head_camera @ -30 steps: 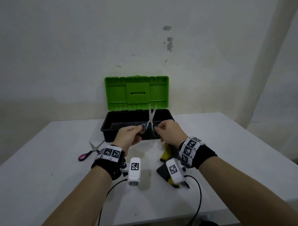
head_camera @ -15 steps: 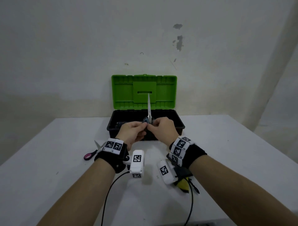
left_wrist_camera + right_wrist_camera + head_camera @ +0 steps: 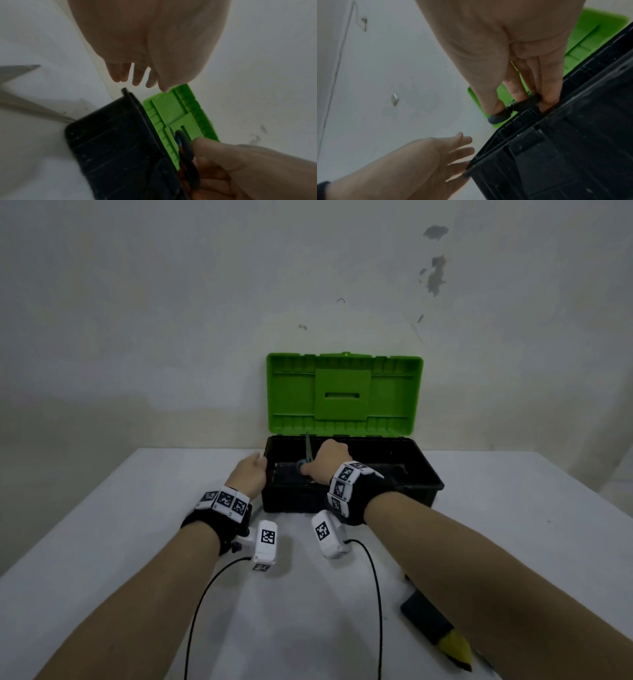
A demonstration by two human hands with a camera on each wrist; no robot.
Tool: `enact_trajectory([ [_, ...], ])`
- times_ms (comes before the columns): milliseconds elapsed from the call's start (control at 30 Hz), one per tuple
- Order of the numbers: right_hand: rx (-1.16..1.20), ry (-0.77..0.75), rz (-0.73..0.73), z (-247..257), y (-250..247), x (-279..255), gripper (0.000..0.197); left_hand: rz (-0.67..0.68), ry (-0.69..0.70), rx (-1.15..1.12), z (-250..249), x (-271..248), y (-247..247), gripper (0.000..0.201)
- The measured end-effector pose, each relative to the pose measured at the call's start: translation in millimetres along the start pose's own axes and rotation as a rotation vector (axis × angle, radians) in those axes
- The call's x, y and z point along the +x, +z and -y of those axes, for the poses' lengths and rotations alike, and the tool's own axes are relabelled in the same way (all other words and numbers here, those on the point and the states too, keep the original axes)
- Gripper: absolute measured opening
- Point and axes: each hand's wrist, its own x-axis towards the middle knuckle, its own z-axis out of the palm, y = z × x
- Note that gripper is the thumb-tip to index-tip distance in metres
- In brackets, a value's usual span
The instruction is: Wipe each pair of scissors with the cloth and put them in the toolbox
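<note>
The black toolbox [image 3: 349, 498] stands open with its green lid [image 3: 344, 392] upright. My right hand [image 3: 308, 470] grips a pair of scissors [image 3: 307, 448] by the dark handles [image 3: 522, 104], over the left part of the box with the blades pointing up. In the left wrist view the scissors' handles [image 3: 187, 148] show in front of the lid [image 3: 176, 115]. My left hand [image 3: 255, 465] is open, fingers straight, at the box's left rim; its fingers [image 3: 462, 148] touch the corner. The black and yellow cloth [image 3: 435, 628] lies near my right forearm.
The white table [image 3: 120, 542] runs back to a pale wall behind the toolbox. Grey blades of another pair of scissors [image 3: 25, 102] lie blurred on the table left of the box [image 3: 111, 142]. Two black cables [image 3: 376, 594] hang from the wrist cameras.
My left hand has let go of the scissors and moved to the toolbox's left rim. My right hand has lowered the scissors over the open box.
</note>
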Motion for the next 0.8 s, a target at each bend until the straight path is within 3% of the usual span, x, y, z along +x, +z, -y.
enact_trajectory([
  [67,-0.013,-0.03,0.063,4,13,11,0.039,0.061,-0.019,-0.032,16,12,3,0.033],
  [167,-0.029,-0.075,0.147,7,22,17,0.025,0.084,0.002,-0.083,36,28,6,0.037],
  [533,-0.166,0.012,0.182,39,55,36,0.054,0.057,0.021,-0.144,38,27,7,0.04],
  [800,-0.199,-0.036,0.156,42,54,31,0.031,0.039,-0.013,-0.147,37,25,8,0.042],
])
